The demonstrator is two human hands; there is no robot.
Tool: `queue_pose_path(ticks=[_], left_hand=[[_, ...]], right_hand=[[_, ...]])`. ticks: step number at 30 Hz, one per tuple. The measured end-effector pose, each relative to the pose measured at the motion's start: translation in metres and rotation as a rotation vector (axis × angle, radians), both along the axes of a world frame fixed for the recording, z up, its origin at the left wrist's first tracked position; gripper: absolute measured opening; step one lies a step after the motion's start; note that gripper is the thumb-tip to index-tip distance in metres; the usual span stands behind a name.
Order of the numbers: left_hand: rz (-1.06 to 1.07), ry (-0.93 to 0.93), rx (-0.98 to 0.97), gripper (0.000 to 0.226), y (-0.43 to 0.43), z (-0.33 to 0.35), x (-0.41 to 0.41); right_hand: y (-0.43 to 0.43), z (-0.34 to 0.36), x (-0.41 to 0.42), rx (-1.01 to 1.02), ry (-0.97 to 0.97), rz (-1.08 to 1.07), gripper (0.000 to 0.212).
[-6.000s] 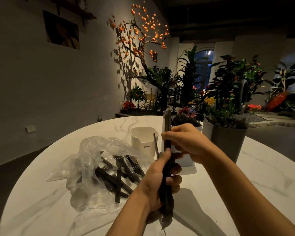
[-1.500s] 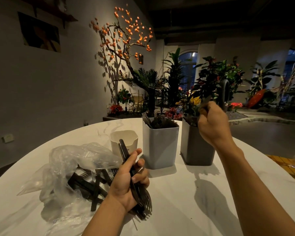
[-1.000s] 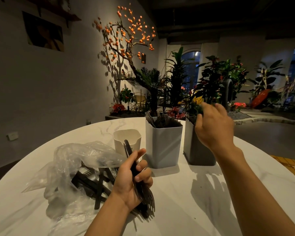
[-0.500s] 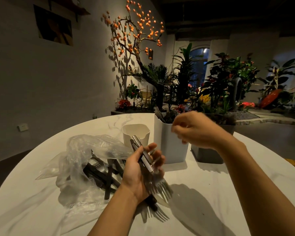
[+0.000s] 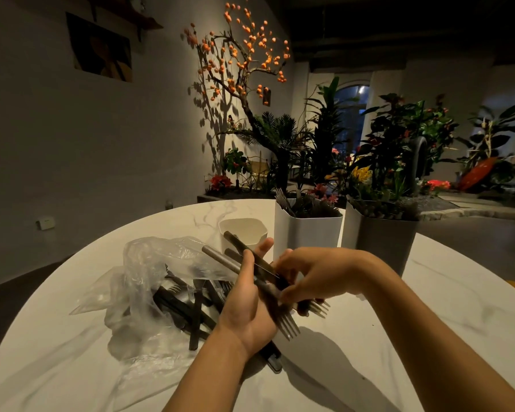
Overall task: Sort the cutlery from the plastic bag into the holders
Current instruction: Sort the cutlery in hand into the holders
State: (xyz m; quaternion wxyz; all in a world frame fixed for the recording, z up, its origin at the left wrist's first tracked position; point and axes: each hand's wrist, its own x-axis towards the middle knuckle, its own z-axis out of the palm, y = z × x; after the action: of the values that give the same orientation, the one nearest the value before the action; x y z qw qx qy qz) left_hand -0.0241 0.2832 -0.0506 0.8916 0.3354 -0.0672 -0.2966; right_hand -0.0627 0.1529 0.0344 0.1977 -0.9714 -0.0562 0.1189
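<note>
My left hand (image 5: 246, 310) grips a bundle of dark cutlery (image 5: 252, 263), handles pointing up and away, fork tines (image 5: 287, 325) sticking out below. My right hand (image 5: 315, 275) has its fingers pinched on one piece in that bundle, next to my left hand. A clear plastic bag (image 5: 149, 281) with several dark forks and knives lies to the left. Behind stand three holders: a small cream one (image 5: 243, 231), a white one (image 5: 305, 231) filled with forks, and a grey one (image 5: 382, 242) also holding cutlery.
All of this rests on a round white marble table (image 5: 443, 328). Beyond its far edge are potted plants, flowers and an orange-berried tree against a dim wall. A dark knife handle (image 5: 272, 359) pokes out under my left wrist.
My right hand let go of a piece at the grey holder, came back left and down, and now pinches a piece in the bundle. My left hand tilted the bundle, handles leaning away.
</note>
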Motion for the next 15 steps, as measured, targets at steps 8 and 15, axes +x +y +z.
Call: queue_pose_path(ticks=[8, 15], left_hand=[[-0.041, -0.014, -0.048, 0.036, -0.001, 0.003, -0.001], [-0.001, -0.006, -0.051, 0.031, -0.002, -0.002, 0.001]], right_hand=[[-0.023, 0.008, -0.002, 0.202, -0.039, -0.054, 0.029], [-0.033, 0.012, -0.001, 0.329, -0.043, -0.122, 0.021]])
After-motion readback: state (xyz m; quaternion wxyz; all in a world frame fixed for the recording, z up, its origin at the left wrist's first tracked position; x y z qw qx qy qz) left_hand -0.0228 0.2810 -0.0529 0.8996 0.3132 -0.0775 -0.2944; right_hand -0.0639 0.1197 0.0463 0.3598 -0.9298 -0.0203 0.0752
